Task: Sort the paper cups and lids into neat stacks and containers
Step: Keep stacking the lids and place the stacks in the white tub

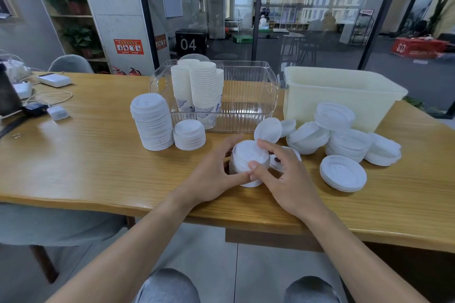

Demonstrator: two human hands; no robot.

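Both my hands meet at a short lid stack point(248, 160) near the bench point(98, 160) front edge: left hand point(216, 174) fingers curl around its left side, right hand point(283, 174) pinches its top rim. Loose lids point(344, 140) lie right; two neat lid stacks point(152, 125) stand left. Behind, cup stacks point(197, 86) stand in the clear container point(246, 96), beside a cream bin point(344, 96).

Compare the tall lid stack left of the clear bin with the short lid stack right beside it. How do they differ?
Height: the tall lid stack rises well above the short lid stack, which holds far fewer lids.
Position: the tall lid stack stands further left; the short lid stack sits directly in front of the clear bin.
Shared: both are white lids, neatly nested, upright on the wooden table, touched by neither hand.
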